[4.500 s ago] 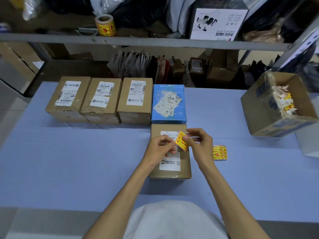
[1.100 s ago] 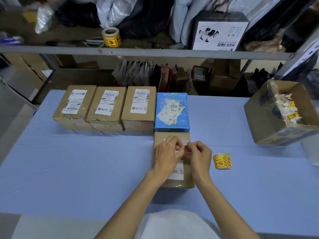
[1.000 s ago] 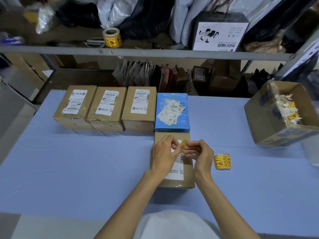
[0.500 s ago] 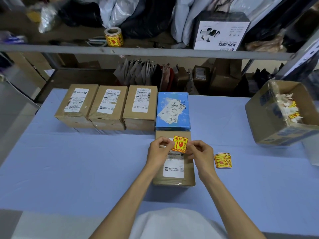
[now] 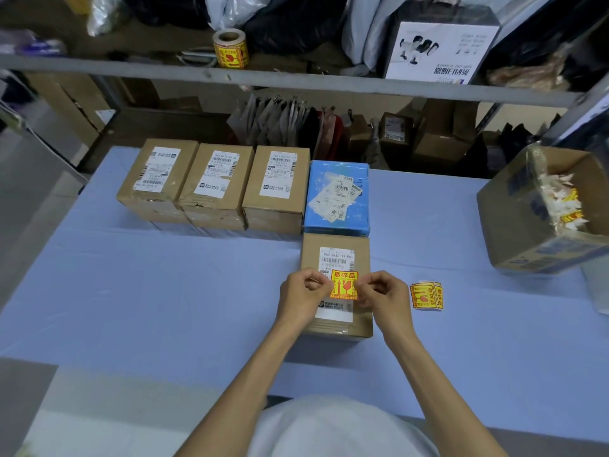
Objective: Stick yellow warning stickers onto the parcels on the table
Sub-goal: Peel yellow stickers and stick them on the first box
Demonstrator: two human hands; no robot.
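Observation:
A yellow warning sticker (image 5: 344,284) with red print is stretched flat over the white shipping label of a brown parcel (image 5: 362,255) in front of me. My left hand (image 5: 301,300) pinches the sticker's left edge and my right hand (image 5: 382,296) pinches its right edge. Whether the sticker touches the label I cannot tell. A small stack of the same yellow stickers (image 5: 426,295) lies on the blue tablecloth just right of my right hand. Behind the parcel stand a blue parcel (image 5: 336,196) and three brown parcels (image 5: 217,184), none bearing a yellow sticker.
An open cardboard box (image 5: 514,222) with crumpled sticker backing paper sits at the table's right edge. A roll of yellow stickers (image 5: 230,49) stands on the metal shelf above the table's far side. Bags and cartons fill the shelves behind.
The sticker, held folded and partly hidden between my fingers a second ago, is now spread flat and lower over the parcel's label. My hands have drawn slightly apart.

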